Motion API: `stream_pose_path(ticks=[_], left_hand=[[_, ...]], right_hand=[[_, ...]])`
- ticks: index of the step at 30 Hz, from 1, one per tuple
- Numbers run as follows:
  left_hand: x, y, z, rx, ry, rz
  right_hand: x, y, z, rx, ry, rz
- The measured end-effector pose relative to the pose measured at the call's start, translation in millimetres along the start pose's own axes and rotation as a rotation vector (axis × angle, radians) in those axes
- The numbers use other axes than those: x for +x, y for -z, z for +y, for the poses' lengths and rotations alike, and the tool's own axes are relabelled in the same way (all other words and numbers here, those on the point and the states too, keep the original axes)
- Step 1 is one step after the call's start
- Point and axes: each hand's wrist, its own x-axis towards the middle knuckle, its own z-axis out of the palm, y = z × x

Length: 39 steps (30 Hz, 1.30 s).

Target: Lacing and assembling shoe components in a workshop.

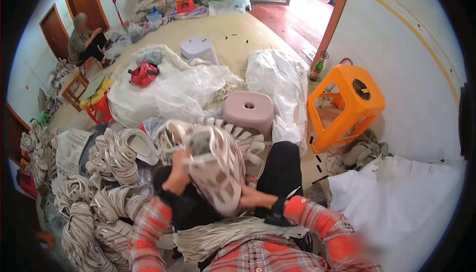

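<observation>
A stack of beige and white shoe uppers (pixel 218 165) is held up between my knees, its upper part slightly blurred. My left hand (pixel 177 175) is closed on the stack's left side, near the top. Lower down, my right hand (pixel 254 197) grips the right edge, with some fingers hidden by the stack. Across my lap lies a bundle of long beige strips (pixel 233 235). Just beyond the held stack, more uppers (pixel 248 145) fan out beside a pinkish plastic stool (pixel 249 111).
Bundles of uppers (pixel 106 207) are heaped at my left. An orange stool (pixel 347 106) and a green bottle (pixel 319 67) stand to the right, near white sheeting (pixel 396 197). Plastic sheeting (pixel 168 91) spreads ahead. A person (pixel 88 41) sits at the far left.
</observation>
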Motion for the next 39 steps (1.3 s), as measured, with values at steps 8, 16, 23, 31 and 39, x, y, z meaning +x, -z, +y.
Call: stream_pose_path(ticks=[8, 16, 23, 31, 39], left_hand=[[-51, -15, 35, -0.092, 0.083, 0.391], [-33, -10, -4, 0.21, -0.475, 0.354], [-26, -20, -4, 0.486, -0.267, 0.286], [-5, 0, 30, 0.87, -0.215, 0.041], [-56, 5, 44, 0.919, -0.361, 0.17]], right_hand=[[-21, 5, -95, -0.181, -0.402, -0.294], [73, 31, -128, -0.357, -0.088, 0.212], [51, 56, -121, 0.149, -0.206, -0.017], [90, 96, -112, -0.418, -0.124, -0.457], [94, 105, -190, -0.862, 0.12, -0.22]])
